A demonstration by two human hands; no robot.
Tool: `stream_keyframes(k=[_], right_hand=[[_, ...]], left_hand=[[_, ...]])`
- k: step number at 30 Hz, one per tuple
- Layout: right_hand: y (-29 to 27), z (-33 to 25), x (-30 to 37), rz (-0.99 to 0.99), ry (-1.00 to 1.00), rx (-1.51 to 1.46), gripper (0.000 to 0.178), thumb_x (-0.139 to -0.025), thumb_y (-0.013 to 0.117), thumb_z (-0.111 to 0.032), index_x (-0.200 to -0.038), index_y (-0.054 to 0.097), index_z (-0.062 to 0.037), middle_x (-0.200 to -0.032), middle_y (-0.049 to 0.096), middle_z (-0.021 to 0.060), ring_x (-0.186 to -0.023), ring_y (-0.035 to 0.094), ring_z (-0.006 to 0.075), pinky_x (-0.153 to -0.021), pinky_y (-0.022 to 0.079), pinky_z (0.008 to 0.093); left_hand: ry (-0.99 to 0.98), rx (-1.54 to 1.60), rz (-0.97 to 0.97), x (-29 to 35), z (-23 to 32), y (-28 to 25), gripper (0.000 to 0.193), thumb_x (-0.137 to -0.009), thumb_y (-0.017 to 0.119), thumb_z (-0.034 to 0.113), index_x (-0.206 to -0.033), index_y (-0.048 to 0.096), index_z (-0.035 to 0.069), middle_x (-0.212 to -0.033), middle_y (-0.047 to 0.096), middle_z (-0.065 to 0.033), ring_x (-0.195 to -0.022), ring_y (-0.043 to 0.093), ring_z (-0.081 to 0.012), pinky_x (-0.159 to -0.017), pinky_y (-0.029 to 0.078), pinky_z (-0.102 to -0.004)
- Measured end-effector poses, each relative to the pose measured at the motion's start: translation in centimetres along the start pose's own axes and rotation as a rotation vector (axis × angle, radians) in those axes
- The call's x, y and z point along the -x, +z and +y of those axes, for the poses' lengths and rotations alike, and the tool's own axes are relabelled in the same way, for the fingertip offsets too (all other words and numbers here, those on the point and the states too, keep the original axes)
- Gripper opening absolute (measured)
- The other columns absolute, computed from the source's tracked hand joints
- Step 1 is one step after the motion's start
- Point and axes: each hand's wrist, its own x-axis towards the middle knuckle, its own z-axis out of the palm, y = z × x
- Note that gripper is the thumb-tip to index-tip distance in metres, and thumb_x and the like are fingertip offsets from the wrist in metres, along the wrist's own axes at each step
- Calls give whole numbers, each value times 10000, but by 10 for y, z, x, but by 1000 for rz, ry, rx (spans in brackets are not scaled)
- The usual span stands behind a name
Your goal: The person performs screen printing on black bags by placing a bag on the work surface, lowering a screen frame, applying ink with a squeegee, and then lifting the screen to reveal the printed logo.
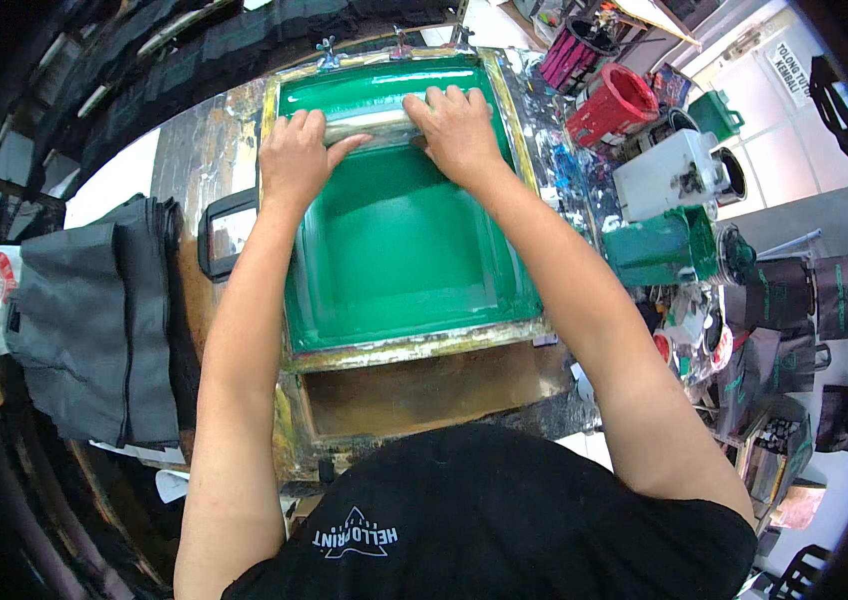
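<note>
Both my hands grip a squeegee [372,124] laid crosswise near the far end of a screen-printing frame [414,346]. My left hand [294,162] is closed around its left end, thumb stretched along the side facing me. At the right end, my right hand [461,132] wraps over the top with knuckles up. Wet green ink [394,265] covers the mesh, darker just on my side of the squeegee, with a glossy band beyond it. A black bag handle [210,238] sticks out from under the frame's left side. Whatever lies beneath the mesh is hidden.
Black fabric bags [89,330] lie stacked at the left. Hinge clamps [328,54] hold the frame's far edge. On the right stand a red bucket [612,105], a white container [669,172] and a green-stained ink container [656,248]. Printed black bags [784,290] lie farther right.
</note>
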Motion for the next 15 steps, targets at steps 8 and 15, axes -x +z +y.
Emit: stream_keyframes(k=[8,15], right_hand=[[-68,-34,80,-30,-12,-34,282,-883,654,-164,-1164,648,-188,-944,625,34,-924,622,238,-785,420,429],[-121,-69,146,-92,16,-54,218,-886,656,-177,-1102,645,-194,-911,589,19,-897,597,227,-772,403,425]], left_hand=[[-27,70,-64,67,48,-73,607,-799,794,650,-818,633,65,-808,620,-91,-744,616,-300,-644,516,-424],[-52,117,-82,125,84,-129,603,-759,821,646,-779,602,84,-780,561,-72,-724,568,-295,-628,467,-428]])
